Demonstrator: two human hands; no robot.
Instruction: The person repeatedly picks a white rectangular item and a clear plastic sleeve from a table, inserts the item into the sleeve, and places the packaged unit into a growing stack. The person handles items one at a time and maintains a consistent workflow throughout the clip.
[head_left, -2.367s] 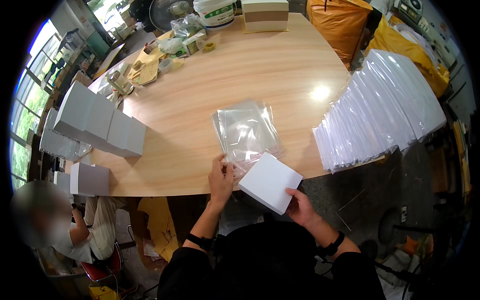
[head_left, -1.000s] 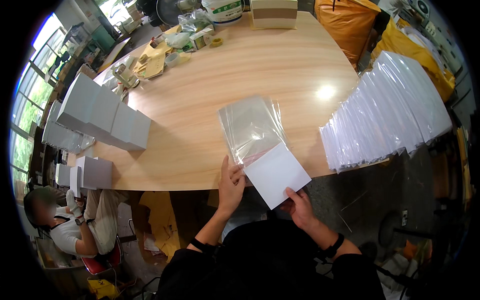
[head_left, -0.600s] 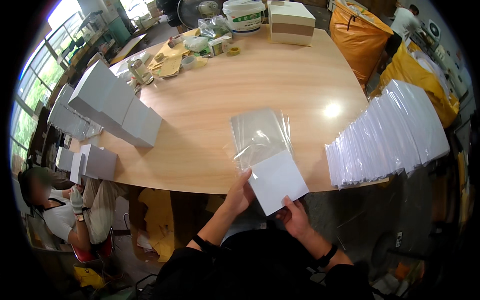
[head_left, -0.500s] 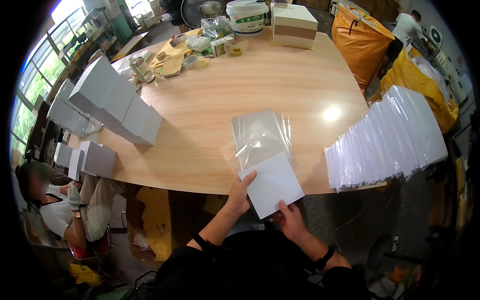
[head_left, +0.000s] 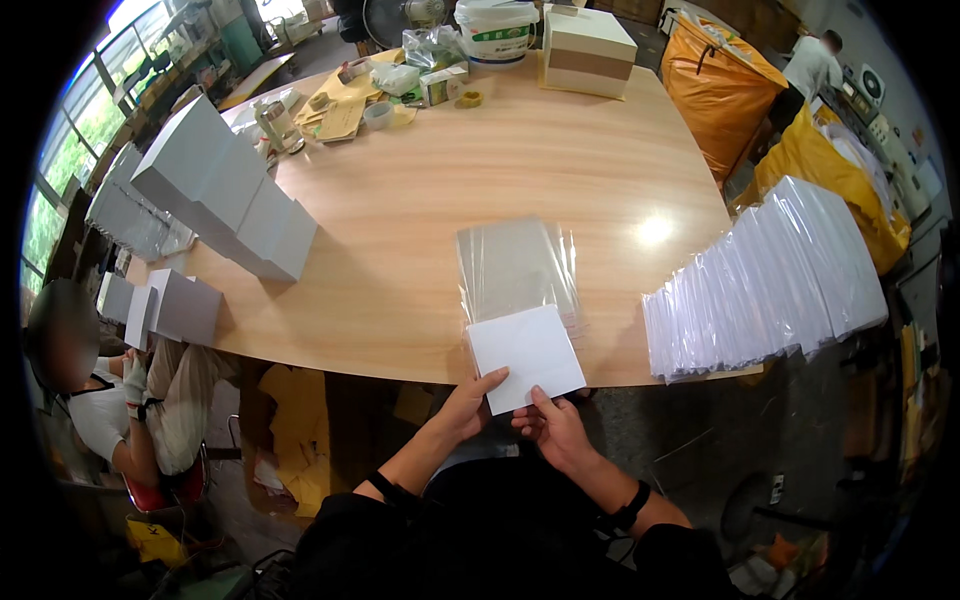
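Observation:
A flat white square of paper or card [head_left: 526, 350] lies tilted across the table's near edge, with its lower corner past the edge. My left hand [head_left: 467, 402] grips its lower left side, thumb on top and fingers beneath. At the lower right side my right hand [head_left: 556, 428] pinches it, thumb on top and the other fingers curled under. Whether it is one sheet or several I cannot tell. Just beyond it lies a pile of clear plastic sleeves [head_left: 512, 265], whose near end the white square covers.
To the right stands a long row of plastic-wrapped white packs [head_left: 755, 285]. On the left rise tall white stacks [head_left: 235, 195] and a lower white stack [head_left: 190, 308]. A bucket [head_left: 495, 35] and a white box [head_left: 588, 50] sit at the back. A seated person [head_left: 100, 410] is at left.
Both hands have drawn the white square a little left and turned it more upright. The clear flap seen at the sleeves' left side now lies flatter. The view has shifted slightly.

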